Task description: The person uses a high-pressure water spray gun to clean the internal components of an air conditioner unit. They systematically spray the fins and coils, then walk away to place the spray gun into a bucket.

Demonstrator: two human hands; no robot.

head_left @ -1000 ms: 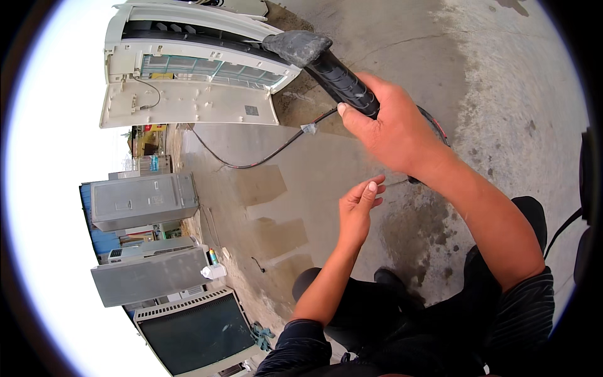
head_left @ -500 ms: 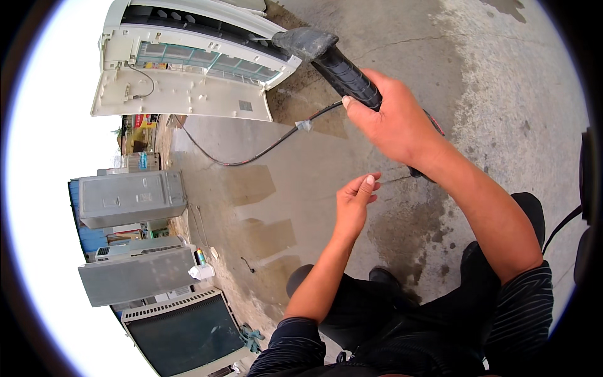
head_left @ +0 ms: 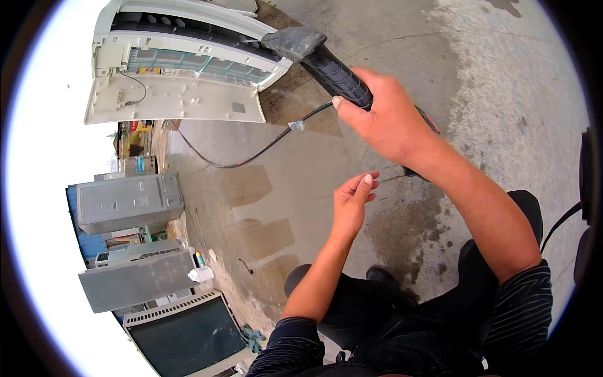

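My right hand (head_left: 396,119) is wrapped round the ribbed black grip of a spray gun (head_left: 336,74). The gun's blunt, wet-looking head points left at a white wall air conditioner (head_left: 182,47). A short pale streak shows between head and unit; I cannot tell whether it is a nozzle or water. The unit's front panel (head_left: 169,100) is swung open, baring teal-framed filters (head_left: 201,65) and a dark slot. A black hose (head_left: 251,157), wrapped at one spot with clear tape, loops behind the gun. Lower down, my left hand (head_left: 352,200) hangs apart from everything, thumb against its curled fingers, nothing visible in them.
Wet patches mark the concrete floor (head_left: 326,157). Along the left stand a grey fridge-like cabinet (head_left: 125,200), a grey panelled appliance (head_left: 138,279) and an old boxy television (head_left: 188,333). A white bottle (head_left: 201,274) and green gloves or rags (head_left: 252,338) lie near them.
The air conditioner and the spray gun sit slightly further left in view, and the unit a little lower. Both hands keep the same hold and shape.
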